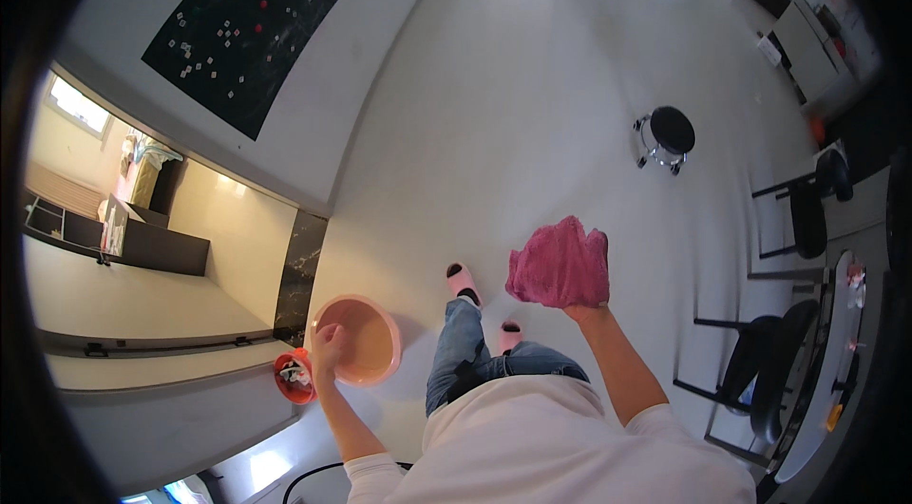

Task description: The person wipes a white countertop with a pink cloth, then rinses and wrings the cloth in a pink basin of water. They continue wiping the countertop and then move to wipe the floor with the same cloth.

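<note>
My right hand [586, 313] is at the lower end of a pink plush cloth [559, 265], which spreads out in front of it. The cloth hides nearly all of the fingers; only the wrist and a bit of the hand show. My left hand [330, 346], fingers curled, overlaps the left side of a pink round plastic basin [397, 340]. Whether it grips the basin's rim or hangs above it, I cannot tell. Inside the basin, the bottom looks tan. An orange-red bin [308, 396] with crumpled waste stands just left of the basin.
On the right are a round black stool on casters [671, 130], black chairs [773, 361] and a table [809, 447]. A black board [246, 26] with small tiles covers part of the left wall. Below it, a doorway has a dark marble threshold [301, 276]. Pink slippers [463, 280] are on my feet.
</note>
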A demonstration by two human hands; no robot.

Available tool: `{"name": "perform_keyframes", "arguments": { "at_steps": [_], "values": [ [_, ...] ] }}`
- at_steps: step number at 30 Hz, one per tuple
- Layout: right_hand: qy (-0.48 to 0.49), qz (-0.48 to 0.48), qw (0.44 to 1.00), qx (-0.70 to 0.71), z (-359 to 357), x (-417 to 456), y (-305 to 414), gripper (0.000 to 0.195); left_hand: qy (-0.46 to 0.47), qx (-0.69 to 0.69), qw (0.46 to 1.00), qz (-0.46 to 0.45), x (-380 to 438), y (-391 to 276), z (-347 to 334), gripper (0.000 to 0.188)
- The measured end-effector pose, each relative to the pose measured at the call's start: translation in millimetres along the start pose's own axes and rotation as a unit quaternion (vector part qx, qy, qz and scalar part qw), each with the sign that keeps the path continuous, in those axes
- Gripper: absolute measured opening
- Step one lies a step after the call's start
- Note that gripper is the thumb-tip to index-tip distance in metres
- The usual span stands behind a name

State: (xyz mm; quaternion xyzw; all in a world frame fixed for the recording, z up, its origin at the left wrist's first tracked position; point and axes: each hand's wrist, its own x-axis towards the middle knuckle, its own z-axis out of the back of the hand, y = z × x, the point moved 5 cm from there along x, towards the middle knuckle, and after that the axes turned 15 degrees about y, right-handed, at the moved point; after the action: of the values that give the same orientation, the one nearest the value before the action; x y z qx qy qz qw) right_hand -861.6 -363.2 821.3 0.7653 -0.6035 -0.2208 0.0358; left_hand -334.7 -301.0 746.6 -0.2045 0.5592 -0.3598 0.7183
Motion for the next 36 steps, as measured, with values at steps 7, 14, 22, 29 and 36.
{"name": "perform_keyframes", "arguments": {
  "at_steps": [7,14,22,29,36],
  "values": [
    [0.018,0.086,0.995,-0.052,-31.2,113.1,27.1,0.039,-0.038,-0.006,0.994,0.106,94.6,5.3,39.9,0.028],
    [-0.008,0.151,0.988,-0.041,-52.4,219.4,69.6,0.047,0.055,0.038,0.997,0.024,262.4,-141.9,34.5,0.033],
    [0.205,0.248,0.946,-0.041,-18.4,286.0,147.5,0.048,0.178,0.03,0.98,-0.089,399.1,-365.1,-67.2,0.036],
    [-0.05,0.27,0.961,0.033,-13.4,381.4,259.5,0.044,0.223,0.059,0.97,-0.081,473.2,-483.5,-154.7,0.033],
    [0.101,0.184,0.978,0.022,-49.1,533.8,388.0,0.041,0.128,-0.018,0.992,0.01,538.6,-533.7,-166.7,0.036]
  ]
}}
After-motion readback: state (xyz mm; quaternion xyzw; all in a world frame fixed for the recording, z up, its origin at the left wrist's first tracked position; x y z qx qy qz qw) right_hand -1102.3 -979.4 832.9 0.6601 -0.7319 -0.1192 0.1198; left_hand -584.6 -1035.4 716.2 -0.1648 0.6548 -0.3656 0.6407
